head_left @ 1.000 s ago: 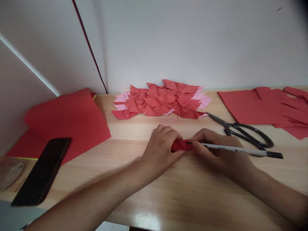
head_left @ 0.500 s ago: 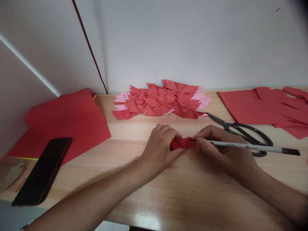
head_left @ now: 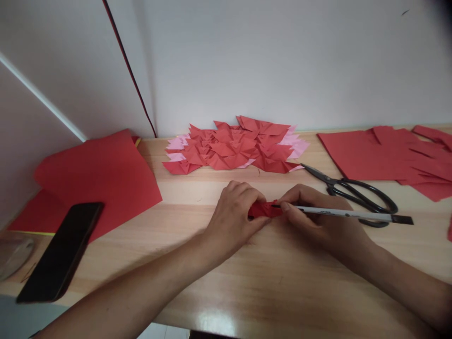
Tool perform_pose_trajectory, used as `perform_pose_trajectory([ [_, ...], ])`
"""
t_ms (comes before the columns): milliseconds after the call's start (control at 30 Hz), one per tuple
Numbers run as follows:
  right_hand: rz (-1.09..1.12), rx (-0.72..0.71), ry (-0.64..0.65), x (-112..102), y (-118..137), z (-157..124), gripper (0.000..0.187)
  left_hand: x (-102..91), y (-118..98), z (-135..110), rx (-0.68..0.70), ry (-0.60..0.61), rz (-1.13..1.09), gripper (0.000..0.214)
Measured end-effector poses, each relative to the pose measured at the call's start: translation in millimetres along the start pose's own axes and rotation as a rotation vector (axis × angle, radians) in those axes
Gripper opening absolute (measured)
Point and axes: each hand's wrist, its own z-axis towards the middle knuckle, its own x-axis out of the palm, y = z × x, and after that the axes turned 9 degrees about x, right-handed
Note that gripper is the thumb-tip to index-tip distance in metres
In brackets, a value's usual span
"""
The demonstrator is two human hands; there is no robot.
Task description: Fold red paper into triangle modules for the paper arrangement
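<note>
My left hand [head_left: 237,209] grips a small folded red paper piece [head_left: 262,210] low over the wooden table, its fingers and thumb covering the left part. In my right hand [head_left: 319,219] is a white pen with black ends [head_left: 348,213], pinched near its tip. The dark pen tip meets the right part of the folded paper, and the right fingertips lie close to that edge. Just behind the right hand lie black-handled scissors [head_left: 369,195], partly hidden by the hand and pen.
A pile of folded red and pink paper pieces [head_left: 233,146] lies along the wall. Red paper sheets and strips [head_left: 356,155] are at the right. To the left, a black phone [head_left: 61,252] rests on large red sheets [head_left: 95,174], beside a clear roundish object [head_left: 14,256].
My right hand and the pen have moved slightly left along the folded paper, and the pen's back end has swung left. My left hand keeps its hold.
</note>
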Motion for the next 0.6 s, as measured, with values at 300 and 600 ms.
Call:
perform_pose_trajectory([
  [300, -0.02, 0.008, 0.023, 0.9, 0.7, 0.3, 0.009, 0.1, 0.7, -0.5, -0.003, 0.004, 0.001, 0.017],
  [600, -0.036, -0.005, 0.018, 0.4, 0.6, 0.4, 0.01, -0.4, 0.6, -0.5, -0.011, 0.017, -0.001, 0.016],
])
